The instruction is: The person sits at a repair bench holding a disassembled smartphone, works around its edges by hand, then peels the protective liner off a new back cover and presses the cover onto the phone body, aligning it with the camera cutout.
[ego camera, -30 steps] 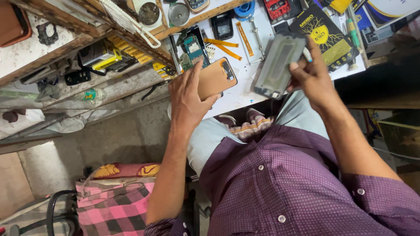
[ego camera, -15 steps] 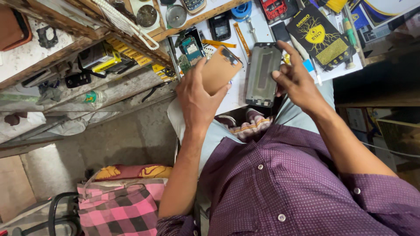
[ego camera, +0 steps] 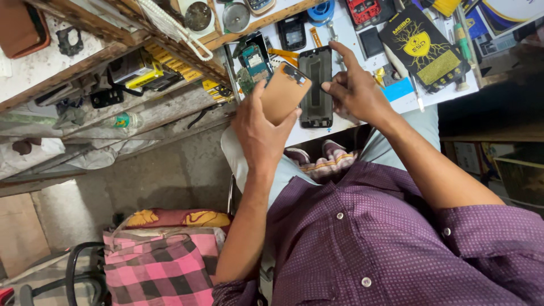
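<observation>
My left hand [ego camera: 262, 129] holds a tan phone back cover [ego camera: 285, 92] with a dark camera cutout, tilted up over the near edge of the white worktable [ego camera: 345, 34]. Just to its right a dark phone frame [ego camera: 317, 86] lies flat on the table. My right hand [ego camera: 356, 90] rests on the frame's right side, with the fingertips on its edge and the index finger stretched out above it. Behind the cover sits a phone with a bare green circuit board [ego camera: 256, 61].
The table carries a black packet with a yellow emblem [ego camera: 422, 48], a small dark phone [ego camera: 293, 32], a red part [ego camera: 362, 10], a blue tape roll [ego camera: 324, 11] and screwdrivers [ego camera: 463, 39]. Wooden shelves [ego camera: 113, 73] with clutter stand left. A pink checked bag [ego camera: 161, 266] lies below.
My right hand has brought the dark frame down and left from the air onto the table beside the cover. My left hand with the tan cover has stayed near the same spot.
</observation>
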